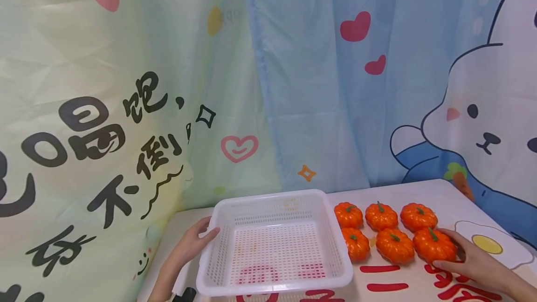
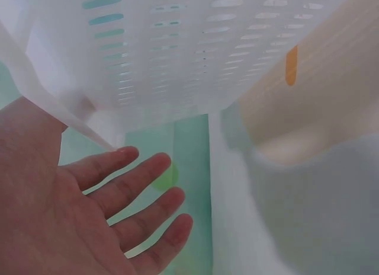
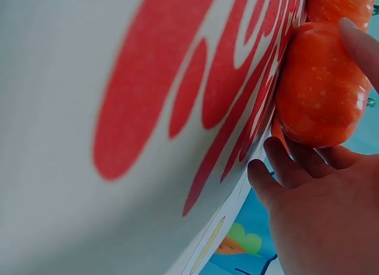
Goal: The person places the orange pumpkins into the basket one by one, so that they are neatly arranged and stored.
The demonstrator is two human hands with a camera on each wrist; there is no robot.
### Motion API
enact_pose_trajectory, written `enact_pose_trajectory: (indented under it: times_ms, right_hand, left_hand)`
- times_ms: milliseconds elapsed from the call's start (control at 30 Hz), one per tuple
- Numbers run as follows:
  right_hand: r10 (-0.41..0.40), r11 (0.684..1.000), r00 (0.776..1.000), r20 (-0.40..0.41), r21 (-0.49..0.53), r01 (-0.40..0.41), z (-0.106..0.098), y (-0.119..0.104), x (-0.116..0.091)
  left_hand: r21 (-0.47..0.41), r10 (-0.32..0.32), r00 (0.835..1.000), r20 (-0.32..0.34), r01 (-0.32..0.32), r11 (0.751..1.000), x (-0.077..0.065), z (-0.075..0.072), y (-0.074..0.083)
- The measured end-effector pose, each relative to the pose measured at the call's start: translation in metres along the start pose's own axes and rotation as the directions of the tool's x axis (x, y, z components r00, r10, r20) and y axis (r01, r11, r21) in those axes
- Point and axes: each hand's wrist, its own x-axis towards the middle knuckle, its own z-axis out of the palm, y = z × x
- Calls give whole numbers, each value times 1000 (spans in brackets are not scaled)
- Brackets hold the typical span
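Note:
A white plastic basket [image 1: 274,241] with slotted walls stands in the middle of the table. My left hand [image 1: 197,240] holds its left rim, the thumb over the edge and the spread fingers [image 2: 139,186] outside, below the rim. Several small orange pumpkins with green stems sit in two rows to the basket's right. At the front right pumpkin [image 1: 434,245] is my right hand [image 1: 471,255], gripping it from the right. In the right wrist view the thumb overlaps one side of this pumpkin [image 3: 320,88], and the fingers [image 3: 287,162] lie along the other.
The front left pumpkin [image 1: 355,244] is right beside the basket wall. Red lettering and a fried-egg print [image 1: 486,243] mark the light table top [image 1: 377,276]. Behind the table hangs a printed curtain [image 1: 293,83].

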Motion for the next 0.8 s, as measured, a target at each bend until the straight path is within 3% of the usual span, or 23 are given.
enact_pose_trajectory:
  times_ms: [367,567,800]
  right_hand:
    - [-9,1000,1000,8,4,9,-11,-9,-3]
    - [-20,999,1000,-1,-36,20,-21,-20,-5]
    - [-51,999,999,11,-7,52,-27,-37,-8]
  left_hand:
    - [-8,-18,1000,23,18,1000,-1,0,2]
    - [-9,-8,1000,22,8,1000,0,1,0]
    - [-4,-7,1000,17,7,1000,0,1,-1]
